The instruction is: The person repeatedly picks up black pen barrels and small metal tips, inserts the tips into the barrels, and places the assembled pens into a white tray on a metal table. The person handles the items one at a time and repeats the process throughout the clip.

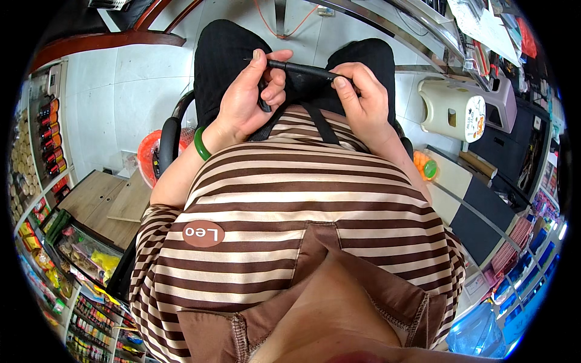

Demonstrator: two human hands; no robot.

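Observation:
A slim black pen [305, 70] is held level above my lap, its thin point toward the left. My left hand [245, 100] pinches the pointed end between thumb and forefinger. A short black piece [264, 100], perhaps the pen's cap, shows under the curled lower fingers of that hand. My right hand [365, 100] grips the other end of the pen with thumb and fingers. On my left wrist is a green bangle [200, 144]. Black straps [319, 123] lie at my waist just below the hands.
I sit in a chair with a black armrest [171, 140]. A red basket [149, 156] stands at the left, near shelves of bottles [51, 139]. To the right are a cream stool [451, 109] and a jar with a green lid [430, 168]. A metal-edged desk [417, 36] lies ahead.

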